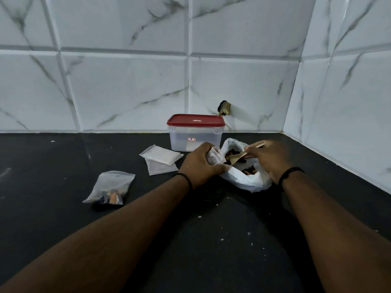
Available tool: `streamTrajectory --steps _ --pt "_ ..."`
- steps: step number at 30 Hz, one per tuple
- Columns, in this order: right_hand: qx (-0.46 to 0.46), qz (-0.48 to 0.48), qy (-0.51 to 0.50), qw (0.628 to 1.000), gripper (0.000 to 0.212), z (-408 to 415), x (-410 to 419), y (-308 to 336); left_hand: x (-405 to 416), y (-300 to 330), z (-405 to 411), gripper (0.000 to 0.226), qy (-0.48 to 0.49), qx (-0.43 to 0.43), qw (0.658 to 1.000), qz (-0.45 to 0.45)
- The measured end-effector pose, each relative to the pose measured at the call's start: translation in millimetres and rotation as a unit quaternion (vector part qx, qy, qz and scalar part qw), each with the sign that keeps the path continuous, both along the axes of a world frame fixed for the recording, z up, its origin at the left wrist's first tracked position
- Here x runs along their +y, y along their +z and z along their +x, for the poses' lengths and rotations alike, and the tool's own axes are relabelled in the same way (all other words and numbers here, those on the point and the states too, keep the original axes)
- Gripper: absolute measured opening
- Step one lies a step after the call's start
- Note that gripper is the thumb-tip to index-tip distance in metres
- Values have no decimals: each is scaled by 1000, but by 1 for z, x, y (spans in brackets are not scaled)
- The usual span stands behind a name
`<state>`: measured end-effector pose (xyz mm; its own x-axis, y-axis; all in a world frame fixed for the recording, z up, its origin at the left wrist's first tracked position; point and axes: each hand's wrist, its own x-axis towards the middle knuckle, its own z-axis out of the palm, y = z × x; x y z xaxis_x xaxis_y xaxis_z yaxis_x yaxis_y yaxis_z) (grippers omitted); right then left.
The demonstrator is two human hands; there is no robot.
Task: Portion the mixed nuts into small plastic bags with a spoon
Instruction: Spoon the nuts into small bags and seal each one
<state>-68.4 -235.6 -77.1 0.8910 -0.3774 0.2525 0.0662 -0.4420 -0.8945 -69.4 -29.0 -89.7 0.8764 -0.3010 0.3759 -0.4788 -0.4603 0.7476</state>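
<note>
Nuts (249, 171) sit in big white bag (245, 176) near countertop's back right corner. Right hand (268, 159) grips wooden spoon (243, 154); left hand (201, 163) pinches small empty bag (214, 156) at its mouth. Risk: mouth sags, nuts spill. Black speckled countertop (211, 240), marble-look tile walls (127, 85).

On the black stone counter (63, 157), the red-lidded clear plastic box (195, 133) stands at twelve o'clock, the open white nut bag (246, 178) at two, flat empty sachets (160, 158) at eleven, the filled clear pouch (111, 188) at nine.
</note>
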Motion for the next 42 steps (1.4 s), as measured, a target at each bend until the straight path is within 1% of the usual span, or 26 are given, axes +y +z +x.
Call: streamTrajectory --steps 3,5,10,12,14,16,18,21,22,24,26,28,30,32,34,36,38,40,42 --pt "3 150 12 989 9 -6 5 4 0 0 1 49 4 -4 1000 -3" --pt "9 205 3 979 10 -11 3 8 0 0 1 50 5 -3 1000 -4" --pt "16 185 -49 981 11 -10 -6 15 1 -1 0 47 8 -12 1000 -12" --pt "1 198 -62 978 13 -12 -8 17 0 -1 0 46 9 -14 1000 -14" --pt "-29 212 -72 974 9 -15 -6 21 0 -1 1 47 10 -14 1000 -14" --pt "-53 238 -57 968 5 -19 -1 28 0 -1 0 48 12 -13 1000 -13" --pt "-58 247 -25 967 6 -23 6 35 0 -1 1 48 12 -14 1000 -13" --pt "-72 199 23 977 9 -28 21 39 0 0 2 46 11 -12 1000 -14" --pt "-89 162 38 982 10 -30 27 39 0 0 3 46 12 -11 1000 -14" --pt "-142 41 84 986 7 -36 36 39 0 -1 4 46 15 -9 1000 -16" --pt "-181 -75 155 968 3 -38 39 40 1 -1 5 46 19 -14 999 -23" --pt "-197 -132 200 951 6 -38 37 40 0 -2 6 48 21 -16 999 -25" --pt "-217 -138 194 947 5 -38 33 41 0 -3 7 48 21 -15 999 -26" --pt "-247 -90 157 952 3 -38 29 41 1 -4 7 46 21 -15 999 -29" --pt "-261 -38 87 961 5 -33 21 38 1 -4 6 44 20 -12 999 -30" --pt "-218 -45 1 975 7 -24 10 33 1 -3 6 43 20 -14 999 -23" --pt "-141 -101 -74 982 9 -17 0 24 1 -2 5 43 19 -17 1000 -16" --pt "-83 -113 -78 987 11 -10 -7 14 1 -2 5 46 18 -19 1000 -12" --pt "-29 -82 -33 996 12 -6 -6 6 1 -2 4 48 16 -14 1000 -9"
